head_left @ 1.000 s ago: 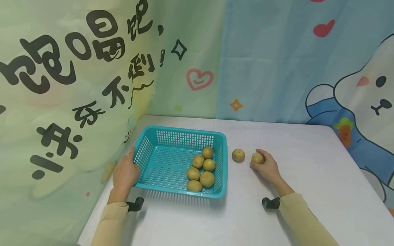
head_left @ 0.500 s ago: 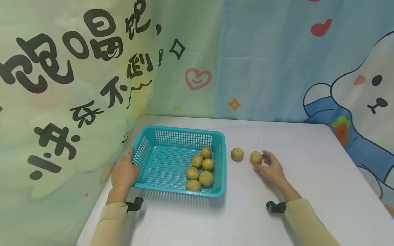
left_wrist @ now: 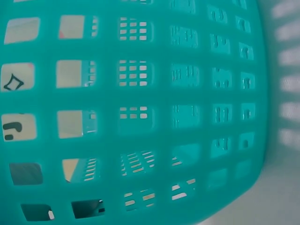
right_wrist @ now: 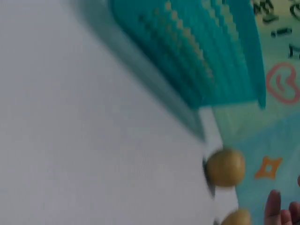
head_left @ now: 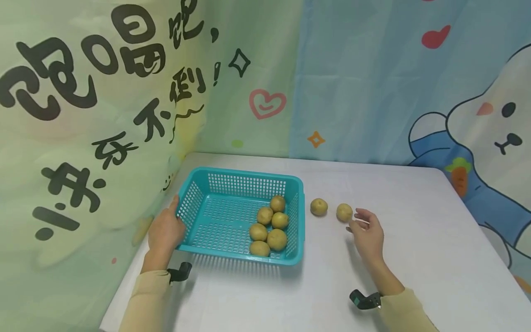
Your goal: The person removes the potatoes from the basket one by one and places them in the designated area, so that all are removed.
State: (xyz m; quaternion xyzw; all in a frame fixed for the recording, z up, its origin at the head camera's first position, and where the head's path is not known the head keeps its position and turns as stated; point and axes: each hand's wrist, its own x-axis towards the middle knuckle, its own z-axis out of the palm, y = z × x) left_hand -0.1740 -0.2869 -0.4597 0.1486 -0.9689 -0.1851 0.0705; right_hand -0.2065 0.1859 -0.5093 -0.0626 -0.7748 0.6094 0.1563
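Observation:
In the head view my left hand grips the left rim of a turquoise plastic basket; its fingers are partly hidden. The basket's perforated wall fills the left wrist view. Several potatoes lie inside along the right side. Outside, to the right, two more sit on the table: one potato beside the basket and another potato farther right. My right hand holds nothing, its loosely bent fingers just right of that farther potato. Fingertips show at the right wrist view's lower right corner.
A white-covered table carries everything. Printed curtains hang behind it and along its left side, with black lettering and a cartoon bear. Small dark camera mounts are worn at both wrists.
My right hand, earlier around the right-hand potato, has let go and drawn back to the right and down. That potato stays on the table. My left hand keeps its grip on the basket.

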